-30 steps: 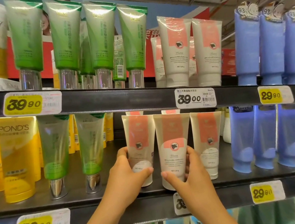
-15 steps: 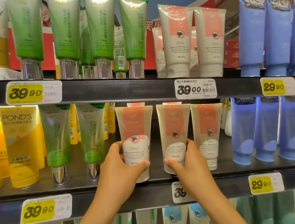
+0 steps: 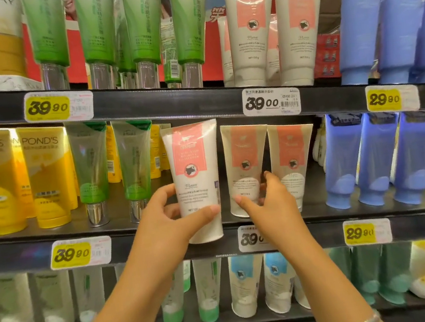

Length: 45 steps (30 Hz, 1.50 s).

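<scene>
Thumb and fingers of the left hand point(image 3: 170, 217) clamp the left tube point(image 3: 195, 173) low on its body, holding it upright just forward of the shelf point(image 3: 30, 252) edge, label outward, probably for reading or re-facing. The right hand point(image 3: 267, 202) pinches the middle tube point(image 3: 245, 162), which stands cap-down on the shelf: thumb in front, fingers wedged between it and the right tube point(image 3: 291, 156), likely to steady the row

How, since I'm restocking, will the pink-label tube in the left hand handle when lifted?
Probably light: the left hand carries the pink-label tube with thumb and fingers alone. Its glossy skin may be slippery and give when squeezed. Tall on its cap, it may tip if nudged; the right hand pinches the neighbouring tube.
</scene>
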Available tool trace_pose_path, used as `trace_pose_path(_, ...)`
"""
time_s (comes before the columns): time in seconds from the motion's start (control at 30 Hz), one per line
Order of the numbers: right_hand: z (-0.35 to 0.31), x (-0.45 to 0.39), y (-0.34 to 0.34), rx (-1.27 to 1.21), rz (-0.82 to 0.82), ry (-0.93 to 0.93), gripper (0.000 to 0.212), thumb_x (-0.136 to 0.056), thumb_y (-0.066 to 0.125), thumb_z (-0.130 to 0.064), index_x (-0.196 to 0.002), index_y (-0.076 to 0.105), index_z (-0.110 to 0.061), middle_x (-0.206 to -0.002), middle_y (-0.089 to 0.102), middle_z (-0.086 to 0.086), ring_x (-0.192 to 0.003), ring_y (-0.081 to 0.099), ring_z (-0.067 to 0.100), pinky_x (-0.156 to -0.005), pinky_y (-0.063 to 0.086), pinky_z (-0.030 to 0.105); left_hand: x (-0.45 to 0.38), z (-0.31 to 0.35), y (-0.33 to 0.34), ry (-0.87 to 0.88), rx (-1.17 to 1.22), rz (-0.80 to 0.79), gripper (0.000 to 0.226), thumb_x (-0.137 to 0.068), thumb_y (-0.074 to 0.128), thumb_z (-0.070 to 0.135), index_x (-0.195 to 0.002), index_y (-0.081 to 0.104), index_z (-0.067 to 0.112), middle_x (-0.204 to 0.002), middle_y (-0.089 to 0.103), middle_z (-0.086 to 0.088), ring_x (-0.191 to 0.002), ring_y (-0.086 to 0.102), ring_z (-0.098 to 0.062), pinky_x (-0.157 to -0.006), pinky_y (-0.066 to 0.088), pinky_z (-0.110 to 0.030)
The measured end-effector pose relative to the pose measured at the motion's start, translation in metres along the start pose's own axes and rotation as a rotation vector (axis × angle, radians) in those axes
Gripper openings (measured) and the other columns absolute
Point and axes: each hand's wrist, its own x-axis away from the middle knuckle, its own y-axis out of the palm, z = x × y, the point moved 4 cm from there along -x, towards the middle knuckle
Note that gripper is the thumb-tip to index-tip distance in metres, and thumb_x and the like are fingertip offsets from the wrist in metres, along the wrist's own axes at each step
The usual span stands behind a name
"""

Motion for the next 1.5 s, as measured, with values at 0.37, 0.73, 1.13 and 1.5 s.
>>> trace_pose_path(0.37,-0.005,0.07,-0.026,-0.351,-0.128,-0.007,0.007,-0.089,0.06,-0.025,-0.095,0.063,-0.025,-0.089,0.068,-0.008,-0.083,0.066,0.007,-0.072,0.052,0.021,0.073,-0.033,0.022,-0.126,0.2,-0.127,0.063,-0.046,0.085,0.025,-0.106,0.063,0.027,-0.096,0.075,-0.002,-0.088,0.072,-0.017,-0.065,0.056,-0.028)
trace_pose_path(0.73,0.032,0.145,-0.03,-0.731,-0.331,0.271,0.013,-0.087,0.06,-0.019,-0.099,0.064,-0.014,-0.091,0.074,0.005,-0.085,0.071,0.017,-0.071,0.059,0.031,0.15,-0.065,0.05,-0.232,0.103,-0.012,0.056,-0.052,0.081,0.026,-0.105,0.062,0.034,-0.089,0.073,-0.001,-0.079,0.071,-0.013,-0.059,0.053,-0.016)
trace_pose_path(1.13,0.051,0.179,-0.037,-0.919,-0.231,0.411,0.022,-0.088,0.056,-0.023,-0.103,0.065,-0.009,-0.097,0.074,0.008,-0.093,0.069,0.024,-0.08,0.055,0.035,0.193,-0.073,0.066,-0.422,0.435,-0.016,0.044,-0.064,0.079,0.032,-0.103,0.069,0.018,-0.099,0.072,-0.006,-0.08,0.069,-0.014,-0.063,0.055,-0.028)
trace_pose_path(1.5,0.006,0.162,-0.017,-1.013,-0.106,0.247,0.046,-0.071,0.065,-0.033,-0.111,0.062,-0.01,-0.101,0.073,0.004,-0.095,0.069,0.017,-0.072,0.055,0.024,0.171,-0.069,0.037,-0.54,0.868,-0.073,0.031,-0.068,0.066,0.023,-0.092,0.076,0.006,-0.105,0.07,-0.018,-0.08,0.07,-0.024,-0.062,0.058,-0.03)
